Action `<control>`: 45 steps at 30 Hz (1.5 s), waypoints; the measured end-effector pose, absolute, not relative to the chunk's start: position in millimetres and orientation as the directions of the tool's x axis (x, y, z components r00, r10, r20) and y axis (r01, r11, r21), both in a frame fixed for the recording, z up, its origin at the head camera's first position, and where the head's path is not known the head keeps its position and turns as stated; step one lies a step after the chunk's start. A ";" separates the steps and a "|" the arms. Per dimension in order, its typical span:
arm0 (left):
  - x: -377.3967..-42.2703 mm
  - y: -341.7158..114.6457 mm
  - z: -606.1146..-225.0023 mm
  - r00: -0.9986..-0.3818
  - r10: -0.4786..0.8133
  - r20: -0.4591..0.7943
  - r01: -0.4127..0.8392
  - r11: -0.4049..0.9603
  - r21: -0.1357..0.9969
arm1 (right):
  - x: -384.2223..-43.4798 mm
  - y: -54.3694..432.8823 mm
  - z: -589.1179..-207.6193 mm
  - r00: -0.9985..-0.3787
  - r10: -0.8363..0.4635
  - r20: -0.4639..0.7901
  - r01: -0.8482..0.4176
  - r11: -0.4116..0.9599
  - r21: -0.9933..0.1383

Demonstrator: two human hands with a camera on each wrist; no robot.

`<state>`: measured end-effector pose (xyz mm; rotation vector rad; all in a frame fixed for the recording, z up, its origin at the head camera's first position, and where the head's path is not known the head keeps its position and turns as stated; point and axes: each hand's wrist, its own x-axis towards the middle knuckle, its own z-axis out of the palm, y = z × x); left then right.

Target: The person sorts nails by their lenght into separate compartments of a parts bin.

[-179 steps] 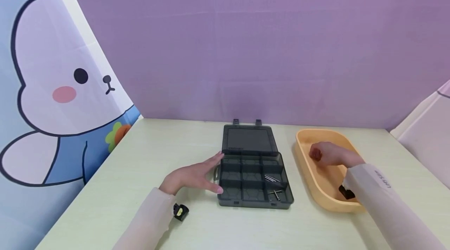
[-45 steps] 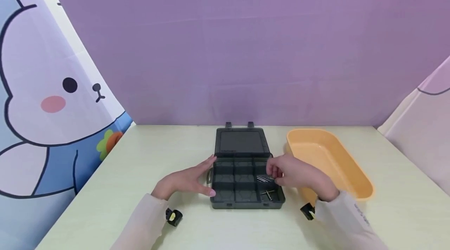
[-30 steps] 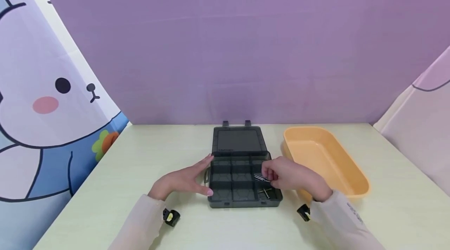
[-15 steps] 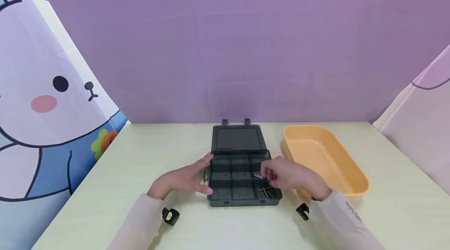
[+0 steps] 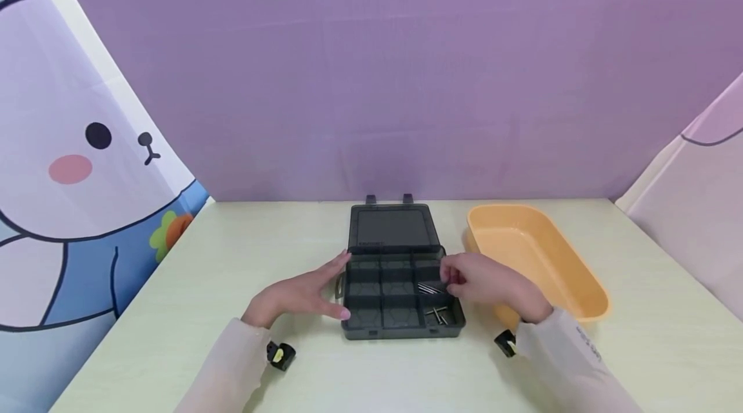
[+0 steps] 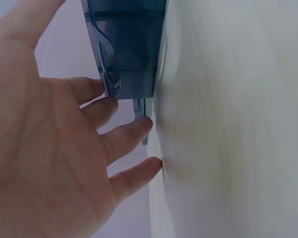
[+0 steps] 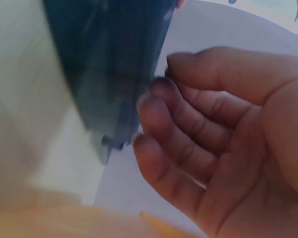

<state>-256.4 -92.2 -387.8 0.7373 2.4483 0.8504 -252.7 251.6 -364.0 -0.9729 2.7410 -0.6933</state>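
A dark translucent compartment box (image 5: pixel 400 334) lies on the table with its lid (image 5: pixel 395 226) folded back. Its front right compartment holds several small metal screws (image 5: pixel 438 317). Behind that, in the middle right compartment, lie several slim metal pins (image 5: pixel 428 288). My left hand (image 5: pixel 302 297) spreads its fingers and thumb along the box's left side. My right hand (image 5: pixel 478 281) hovers over the right edge by the pins, its fingers loosely curled. In the right wrist view, nothing shows in the right palm (image 7: pixel 248 173), and the thumb tip lies close to the index finger.
An orange-yellow tray (image 5: pixel 580 284) stands on the pale table (image 5: pixel 261 226) to the right of the box, partly behind my right forearm. A purple cloth (image 5: pixel 371 77) rises at the back. A cartoon-print cloth (image 5: pixel 58 110) hangs at the left.
My right hand came from the tray to the box, where another screw now lies in the front right compartment. Since half a second ago it has risen slightly rightward. The left hand stays.
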 end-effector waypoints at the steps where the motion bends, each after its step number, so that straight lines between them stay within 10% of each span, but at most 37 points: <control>1: -256.2 -92.5 -387.7 -0.759 0.609 -0.228 0.337 0.668 0.663 | -254.2 253.5 -364.9 -0.789 -0.614 0.021 -0.549 0.689 -0.473; 29: -258.7 -93.1 -379.6 -0.748 0.618 -0.244 0.333 0.667 0.667 | -276.8 255.5 -364.7 -0.882 -0.466 0.077 -0.437 0.744 -0.506; 45: -301.7 -89.5 -386.0 -0.905 0.422 -0.048 0.254 0.628 0.735 | -313.1 241.7 -381.3 -0.983 -0.183 0.032 -0.162 0.760 -0.629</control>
